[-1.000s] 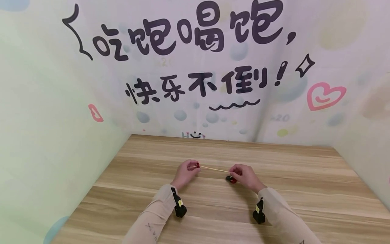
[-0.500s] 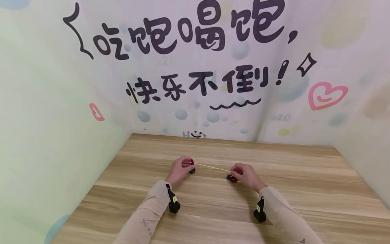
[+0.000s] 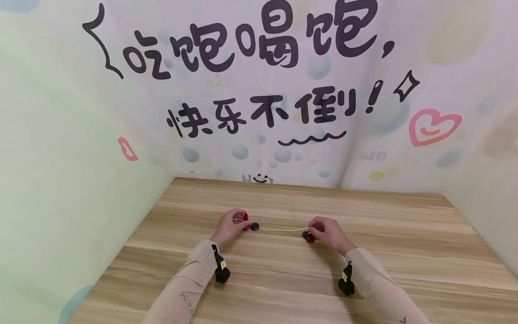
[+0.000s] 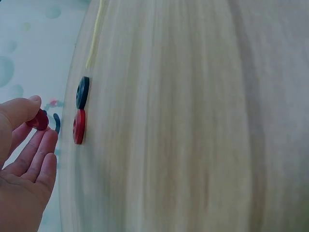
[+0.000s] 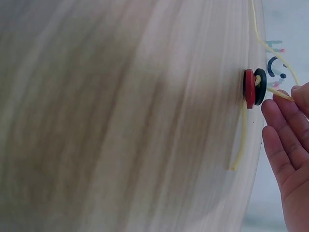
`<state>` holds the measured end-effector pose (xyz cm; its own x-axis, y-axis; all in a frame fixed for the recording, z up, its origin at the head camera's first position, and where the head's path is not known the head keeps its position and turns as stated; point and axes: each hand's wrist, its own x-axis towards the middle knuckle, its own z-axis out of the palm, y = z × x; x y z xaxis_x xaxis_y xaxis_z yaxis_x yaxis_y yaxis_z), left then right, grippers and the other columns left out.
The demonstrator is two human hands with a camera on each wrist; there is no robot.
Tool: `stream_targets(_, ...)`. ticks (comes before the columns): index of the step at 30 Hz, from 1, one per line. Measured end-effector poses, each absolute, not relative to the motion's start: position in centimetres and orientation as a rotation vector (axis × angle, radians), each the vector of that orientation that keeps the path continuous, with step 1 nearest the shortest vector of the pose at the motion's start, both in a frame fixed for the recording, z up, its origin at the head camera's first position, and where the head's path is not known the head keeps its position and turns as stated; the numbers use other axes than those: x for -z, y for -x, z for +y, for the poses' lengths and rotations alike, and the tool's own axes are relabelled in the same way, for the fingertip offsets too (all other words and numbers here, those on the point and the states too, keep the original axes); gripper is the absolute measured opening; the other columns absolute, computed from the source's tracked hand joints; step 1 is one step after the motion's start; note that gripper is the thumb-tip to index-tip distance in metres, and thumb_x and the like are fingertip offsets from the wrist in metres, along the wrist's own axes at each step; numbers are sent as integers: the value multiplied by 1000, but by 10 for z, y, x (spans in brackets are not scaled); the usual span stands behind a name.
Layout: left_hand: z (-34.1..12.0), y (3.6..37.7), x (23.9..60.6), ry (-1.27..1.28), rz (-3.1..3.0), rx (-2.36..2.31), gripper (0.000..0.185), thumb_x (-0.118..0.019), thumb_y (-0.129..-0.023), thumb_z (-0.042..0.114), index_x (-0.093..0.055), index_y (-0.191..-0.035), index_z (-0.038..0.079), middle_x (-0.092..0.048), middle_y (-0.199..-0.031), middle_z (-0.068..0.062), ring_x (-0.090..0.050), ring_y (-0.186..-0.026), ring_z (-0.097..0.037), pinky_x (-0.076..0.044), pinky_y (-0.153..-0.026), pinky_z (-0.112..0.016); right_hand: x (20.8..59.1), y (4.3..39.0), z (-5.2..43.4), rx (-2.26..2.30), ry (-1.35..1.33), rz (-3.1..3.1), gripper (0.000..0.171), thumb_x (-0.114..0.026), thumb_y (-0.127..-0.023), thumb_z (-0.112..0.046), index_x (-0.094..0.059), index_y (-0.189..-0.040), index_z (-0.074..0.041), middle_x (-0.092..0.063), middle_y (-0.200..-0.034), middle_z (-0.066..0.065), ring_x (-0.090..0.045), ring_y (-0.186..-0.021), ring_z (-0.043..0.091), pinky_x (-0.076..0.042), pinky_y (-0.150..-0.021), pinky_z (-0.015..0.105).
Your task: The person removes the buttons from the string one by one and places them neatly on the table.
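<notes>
- The left hand [image 3: 230, 223] pinches a small red button [image 4: 38, 120] at its fingertips, the other fingers relaxed.
- Just beyond that hand, a black button [image 4: 82, 92] and a second red button [image 4: 78, 126] lie on the counter [image 3: 404, 252].
- The right hand [image 3: 329, 232] pinches the pale string [image 3: 281, 229], beside a red-and-black stacked pair [image 5: 253, 88] threaded on it.
- The buttons look light, hard and slippery, best pinched by their rims; the string is limp, best held near its end.
- Compared with half a second ago, the string sags lower between the hands and the left hand sits further out.
</notes>
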<state>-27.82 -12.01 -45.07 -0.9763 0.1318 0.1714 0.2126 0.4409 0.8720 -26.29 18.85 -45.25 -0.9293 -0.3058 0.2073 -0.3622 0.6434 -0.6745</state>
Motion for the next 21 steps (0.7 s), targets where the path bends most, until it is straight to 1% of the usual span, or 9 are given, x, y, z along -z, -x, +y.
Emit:
stream_targets(4,-127,278,456,311,-2637,1522,28,-63,-79,0,-55,-104,-7,-59,-96,-17,-58,-87,-29,-47,-78,-36,452,262,189,-1182,-570,-2776,3,-61,-82,-6,-62,-85,-3,-61,-76,1,-55,-67,11,-46,-60,25)
stream_targets(11,-134,277,461,240,-2706,1407,30,-64,-77,0,-56,-106,-5,-58,-100,-18,-57,-89,-28,-46,-78,-36,451,261,189,-1180,-575,-2772,4,-61,-82,-6,-61,-84,-2,-61,-75,2,-56,-67,12,-46,-60,24)
stream_targets(21,-141,276,466,243,-2702,1300,26,-67,-74,-2,-61,-99,-7,-62,-94,-18,-57,-83,-27,-46,-75,-37,450,261,186,-1184,-557,-2794,3,-61,-82,-5,-61,-85,-3,-60,-76,1,-55,-68,12,-46,-60,24)
